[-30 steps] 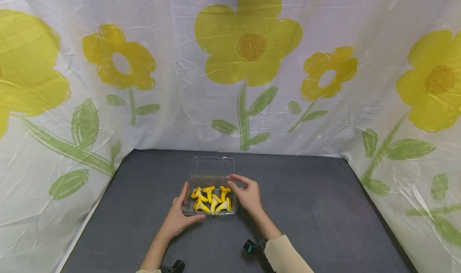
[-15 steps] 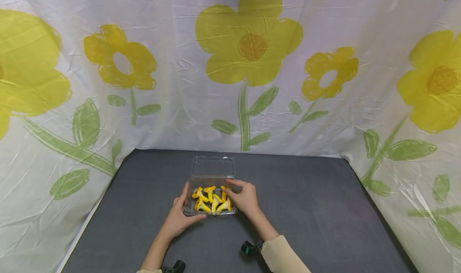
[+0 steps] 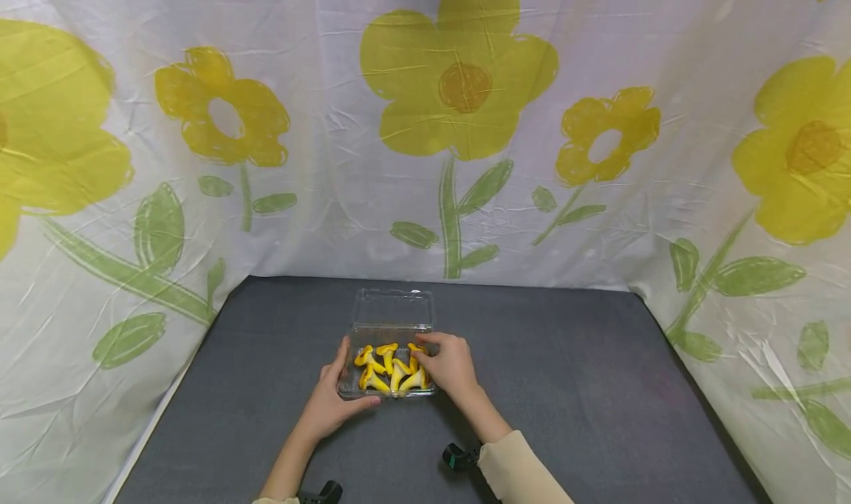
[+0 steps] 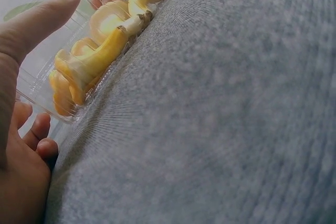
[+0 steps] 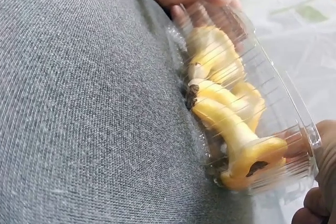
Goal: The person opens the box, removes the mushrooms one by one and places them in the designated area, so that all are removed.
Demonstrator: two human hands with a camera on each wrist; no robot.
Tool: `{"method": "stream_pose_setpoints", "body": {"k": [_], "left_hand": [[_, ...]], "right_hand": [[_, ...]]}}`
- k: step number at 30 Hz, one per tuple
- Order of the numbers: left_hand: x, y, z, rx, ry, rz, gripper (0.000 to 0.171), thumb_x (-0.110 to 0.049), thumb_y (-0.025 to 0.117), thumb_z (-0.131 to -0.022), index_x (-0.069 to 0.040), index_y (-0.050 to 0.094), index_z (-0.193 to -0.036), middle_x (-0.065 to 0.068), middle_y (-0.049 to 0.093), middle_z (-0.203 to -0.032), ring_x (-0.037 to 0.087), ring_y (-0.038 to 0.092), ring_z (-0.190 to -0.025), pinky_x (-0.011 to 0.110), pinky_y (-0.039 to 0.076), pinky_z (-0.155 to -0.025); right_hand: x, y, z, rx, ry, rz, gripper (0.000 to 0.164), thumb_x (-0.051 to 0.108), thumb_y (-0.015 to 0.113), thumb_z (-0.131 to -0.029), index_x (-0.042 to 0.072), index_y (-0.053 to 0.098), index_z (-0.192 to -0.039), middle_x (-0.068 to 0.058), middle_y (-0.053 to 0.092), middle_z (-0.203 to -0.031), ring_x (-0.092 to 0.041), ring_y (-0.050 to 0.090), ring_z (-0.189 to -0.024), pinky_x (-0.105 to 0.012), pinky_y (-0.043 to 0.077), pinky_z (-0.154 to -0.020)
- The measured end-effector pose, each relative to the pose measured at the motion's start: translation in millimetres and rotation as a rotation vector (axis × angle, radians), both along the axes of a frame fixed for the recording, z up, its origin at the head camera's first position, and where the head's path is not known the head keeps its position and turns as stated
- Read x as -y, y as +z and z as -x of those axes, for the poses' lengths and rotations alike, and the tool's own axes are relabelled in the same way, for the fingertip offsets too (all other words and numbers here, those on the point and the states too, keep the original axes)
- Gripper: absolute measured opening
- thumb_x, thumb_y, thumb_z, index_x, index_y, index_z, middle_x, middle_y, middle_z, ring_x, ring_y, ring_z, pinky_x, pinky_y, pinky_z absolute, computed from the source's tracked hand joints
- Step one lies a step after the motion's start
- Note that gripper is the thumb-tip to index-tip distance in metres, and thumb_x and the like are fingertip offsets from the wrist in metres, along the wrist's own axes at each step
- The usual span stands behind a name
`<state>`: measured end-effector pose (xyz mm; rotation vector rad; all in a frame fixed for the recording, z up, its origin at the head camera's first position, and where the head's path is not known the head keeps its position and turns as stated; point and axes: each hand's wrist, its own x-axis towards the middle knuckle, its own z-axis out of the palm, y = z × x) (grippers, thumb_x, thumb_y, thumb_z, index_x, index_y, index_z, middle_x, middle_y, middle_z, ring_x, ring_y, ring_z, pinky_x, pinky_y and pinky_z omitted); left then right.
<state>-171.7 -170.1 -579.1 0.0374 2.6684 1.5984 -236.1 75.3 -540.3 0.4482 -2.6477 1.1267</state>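
A clear plastic clamshell box (image 3: pixel 352 392) lies on the dark table with its lid (image 3: pixel 394 308) raised at the back. Several yellow mushrooms (image 3: pixel 397 375) with pale stems fill it in two rows. My left hand (image 3: pixel 327 404) holds the near left corner, thumb along the front and fingers on the left side. Over the right wall reaches my right hand (image 3: pixel 453 363), its thumb and index finger around the back right mushroom (image 3: pixel 414 360), partly hidden by them. In the right wrist view, ribbed plastic stands in front of the mushrooms (image 5: pixel 241 145).
Grey cloth covers the table (image 3: pixel 565 393). A white curtain (image 3: pixel 319 216) printed with yellow flowers hangs around the back and sides. Black straps with small devices (image 3: pixel 459 457) sit at both wrists, by the cream sleeves (image 3: pixel 521 471).
My right hand has come left and slightly down from the box's right rim to the back right mushroom. The left hand and the box have stayed in place.
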Motion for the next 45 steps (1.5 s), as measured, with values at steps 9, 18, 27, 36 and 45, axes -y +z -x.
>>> {"method": "stream_pose_setpoints", "body": {"k": [9, 18, 27, 36, 45], "left_hand": [[-0.1, 1.3, -0.4, 0.004, 0.006, 0.009, 0.127, -0.043, 0.094, -0.080, -0.024, 0.010, -0.173, 0.028, 0.041, -0.150, 0.042, 0.048, -0.133, 0.069, 0.043, -0.104], [-0.2, 0.3, 0.2, -0.007, 0.003, 0.005, 0.128, -0.042, 0.095, -0.080, -0.022, 0.010, -0.173, 0.028, 0.041, -0.151, 0.041, 0.048, -0.131, 0.068, 0.043, -0.104], [-1.1, -1.6, 1.6, 0.008, 0.016, 0.016, 0.129, -0.043, 0.095, -0.079, -0.023, 0.010, -0.173, 0.026, 0.042, -0.149, 0.039, 0.048, -0.129, 0.066, 0.043, -0.104], [0.1, 0.0, 1.4, 0.007, 0.017, 0.027, 0.129, -0.043, 0.095, -0.079, -0.021, 0.011, -0.173, 0.026, 0.044, -0.147, 0.037, 0.049, -0.127, 0.064, 0.044, -0.102], [-0.2, 0.8, 1.1, 0.007, 0.015, 0.017, 0.128, -0.042, 0.095, -0.079, -0.020, 0.011, -0.173, 0.025, 0.044, -0.145, 0.035, 0.047, -0.124, 0.061, 0.044, -0.102]], "right_hand": [[4.1, 7.9, -2.4, 0.044, -0.034, -0.071, 0.030, 0.012, 0.090, -0.086, 0.008, 0.084, -0.116, -0.008, 0.081, -0.108, -0.005, 0.040, -0.045, -0.021, 0.024, -0.043], [5.7, 7.6, -1.4, 0.042, -0.042, -0.116, 0.019, 0.009, 0.088, -0.087, 0.010, 0.086, -0.106, -0.009, 0.081, -0.103, -0.003, 0.047, -0.053, -0.019, 0.034, -0.044], [6.5, 10.6, -4.5, 0.014, -0.044, -0.161, 0.012, 0.010, 0.087, -0.089, 0.013, 0.087, -0.100, -0.007, 0.082, -0.097, -0.002, 0.040, -0.047, -0.020, 0.031, -0.042], [5.3, 8.8, -4.7, -0.082, -0.046, -0.142, 0.013, 0.011, 0.088, -0.088, 0.013, 0.088, -0.100, -0.004, 0.082, -0.094, -0.003, 0.055, -0.056, -0.019, 0.034, -0.047], [1.4, 7.3, -1.4, -0.123, -0.040, -0.050, 0.016, 0.012, 0.086, -0.090, 0.012, 0.087, -0.106, -0.006, 0.082, -0.099, 0.002, 0.033, -0.049, -0.018, 0.024, -0.045]]}}
